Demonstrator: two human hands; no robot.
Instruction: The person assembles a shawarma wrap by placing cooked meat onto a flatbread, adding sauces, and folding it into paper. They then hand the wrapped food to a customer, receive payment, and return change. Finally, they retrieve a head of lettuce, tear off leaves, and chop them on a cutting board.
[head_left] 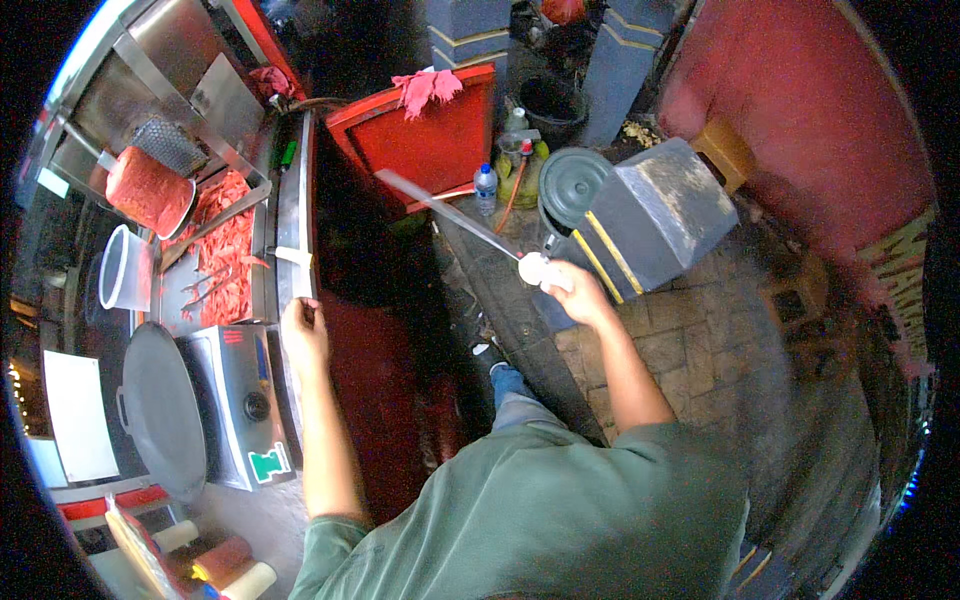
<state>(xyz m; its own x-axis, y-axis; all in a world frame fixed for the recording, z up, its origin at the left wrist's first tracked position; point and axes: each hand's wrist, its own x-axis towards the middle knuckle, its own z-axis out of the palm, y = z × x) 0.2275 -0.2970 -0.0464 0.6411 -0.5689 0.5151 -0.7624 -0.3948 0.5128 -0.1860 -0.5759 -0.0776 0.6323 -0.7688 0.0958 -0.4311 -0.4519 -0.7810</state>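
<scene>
My right hand point(577, 292), out ahead to the right, grips the white handle end of a long knife point(450, 215). Its thin blade points up and left, slightly blurred. My left hand point(305, 335) rests by the metal counter edge point(292, 190) with its fingers curled in; what they hold, if anything, is hidden. A white piece of paper or cloth point(293, 257) lies on the edge just beyond it. Left of that, a metal tray of shredded red meat point(235, 240) holds tongs point(200, 290). A cone of reddish meat point(150, 190) stands behind a clear plastic tub point(122, 268).
A round dark griddle point(165, 410) leans beside a silver burner unit point(235, 400). Ahead are a red panel point(420, 130) with a pink cloth, a water bottle point(485, 188), a green gas cylinder point(525, 175), a lidded bin point(575, 187) and a grey concrete block point(665, 215).
</scene>
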